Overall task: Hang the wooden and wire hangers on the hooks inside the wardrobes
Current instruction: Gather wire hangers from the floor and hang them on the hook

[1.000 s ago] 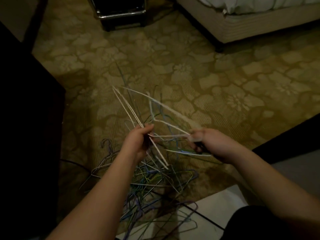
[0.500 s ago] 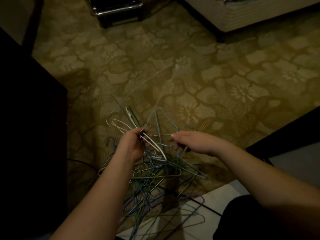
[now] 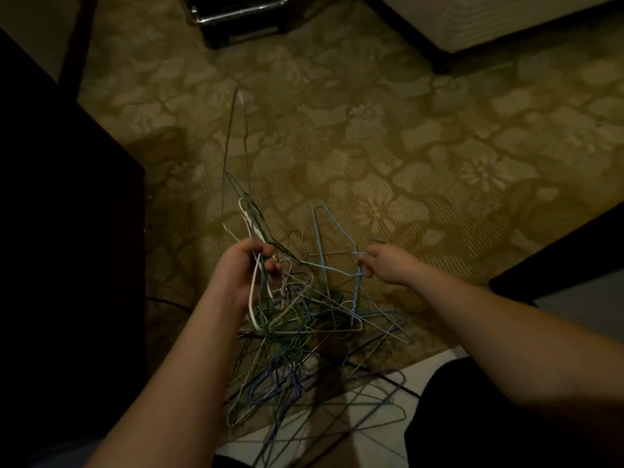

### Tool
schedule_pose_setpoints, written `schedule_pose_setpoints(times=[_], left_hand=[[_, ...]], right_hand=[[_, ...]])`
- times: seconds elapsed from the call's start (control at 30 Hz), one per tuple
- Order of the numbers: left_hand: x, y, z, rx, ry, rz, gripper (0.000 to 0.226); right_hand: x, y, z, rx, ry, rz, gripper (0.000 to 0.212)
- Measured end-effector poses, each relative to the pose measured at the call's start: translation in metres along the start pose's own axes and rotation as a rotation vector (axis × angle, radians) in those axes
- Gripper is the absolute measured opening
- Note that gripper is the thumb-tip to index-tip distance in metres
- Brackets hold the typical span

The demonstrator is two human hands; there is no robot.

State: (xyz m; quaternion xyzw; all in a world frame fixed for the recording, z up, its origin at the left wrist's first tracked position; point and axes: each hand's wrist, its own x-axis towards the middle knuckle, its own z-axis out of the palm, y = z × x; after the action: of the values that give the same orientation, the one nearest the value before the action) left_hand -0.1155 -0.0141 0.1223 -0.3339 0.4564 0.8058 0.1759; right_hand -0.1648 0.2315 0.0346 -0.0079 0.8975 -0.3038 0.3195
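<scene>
Tile: a pale floor tile [image 3: 378, 444] is lying nearest, partly under the hangers.
Pile: tangled wire hangers [image 3: 304, 359] are lying across tile and carpet, below both hands.
Left hand [image 3: 241, 268]: gripping a bunch of hangers, white wire [image 3: 252, 292] running through the curled fingers.
Right hand [image 3: 388, 266]: pinching a blue hanger [image 3: 322, 244] that is snagging in the pile.
Carpet [image 3: 422, 157]: patterned, spreading beyond.
Cabinet [image 3: 60, 231]: dark, standing at left.
Farthest: a dark stand [image 3: 236, 18] and a bed base [image 3: 506, 18].

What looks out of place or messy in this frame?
The wire hangers lie in a tangled heap on the carpet, hooks and frames interlocked. The left hand grips a bunch of several; the right hand pinches a light blue hanger whose lower end is snagged in the heap. No wardrobe hooks show.
</scene>
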Motion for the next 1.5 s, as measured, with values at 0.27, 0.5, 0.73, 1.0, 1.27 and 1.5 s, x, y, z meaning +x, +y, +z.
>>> schedule_pose_setpoints(times=[0.27, 0.5, 0.73, 1.0, 1.27, 1.5], left_hand=[[-0.001, 0.005, -0.007, 0.028, -0.043, 0.148, 0.02], [-0.002, 0.016, 0.005, 0.043, -0.225, 0.142, 0.043], [-0.025, 0.033, 0.025, 0.094, -0.336, 0.104, 0.014], [-0.064, 0.068, 0.015, 0.079, -0.314, 0.182, 0.022], [-0.086, 0.085, 0.016, 0.124, -0.28, 0.213, 0.023], [-0.133, 0.113, 0.023, 0.329, -0.238, 0.121, 0.012]], right_hand=[[-0.023, -0.018, -0.041, 0.24, 0.281, -0.221, 0.027], [-0.038, 0.014, -0.085, 0.421, 0.67, -0.107, 0.021], [-0.06, -0.003, -0.122, 0.096, 0.718, -0.185, 0.025], [-0.11, -0.042, -0.198, -0.21, 0.571, -0.424, 0.025], [-0.135, -0.075, -0.222, -0.005, 0.64, -0.504, 0.02], [-0.17, -0.122, -0.251, 0.183, 0.717, -0.529, 0.02]])
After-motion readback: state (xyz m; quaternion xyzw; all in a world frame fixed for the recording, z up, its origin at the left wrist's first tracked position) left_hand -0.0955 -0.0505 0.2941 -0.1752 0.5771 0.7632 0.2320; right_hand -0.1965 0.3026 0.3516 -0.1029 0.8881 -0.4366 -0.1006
